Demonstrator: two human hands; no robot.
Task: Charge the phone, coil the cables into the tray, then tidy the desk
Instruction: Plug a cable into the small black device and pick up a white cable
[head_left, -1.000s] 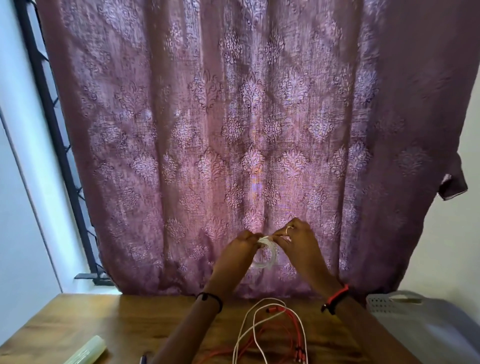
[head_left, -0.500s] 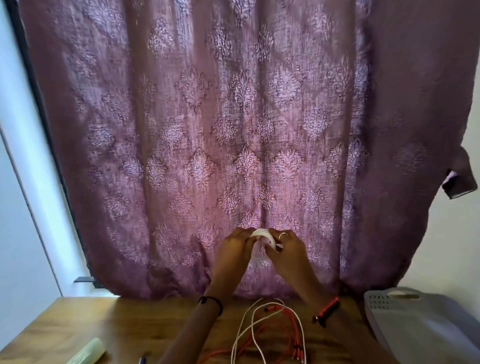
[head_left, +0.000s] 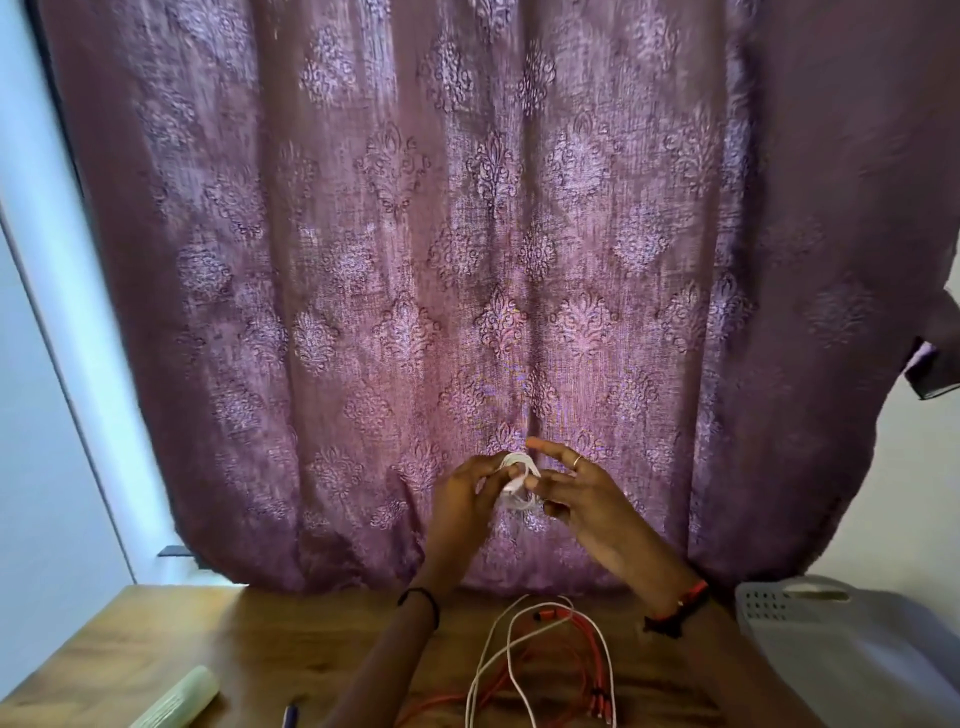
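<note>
While raised above desk (head_left: 156, 639), pinched white cable coil (head_left: 517, 478) in left hand (head_left: 465, 493), loop upright, long axis near vertical; spread right hand (head_left: 587, 501) fingers (head_left: 550, 447) straight, just beside coil.

The curtain (head_left: 467, 260) is dusty mauve, patterned all over with paler lilac damask medallions. The desk (head_left: 208, 649) is warm brown wood with darker grain. A white coiled cable (head_left: 519, 480) shows against the curtain. A loose white cable (head_left: 498, 639) and an orange-red cable (head_left: 582, 649) lie below. The tray (head_left: 831, 649) is pale grey, dotted with rows of small holes. A black band (head_left: 421, 603) circles the left wrist, a red-and-black band (head_left: 680, 605) the right. The roll (head_left: 176, 704) is pale yellowish green.
</note>
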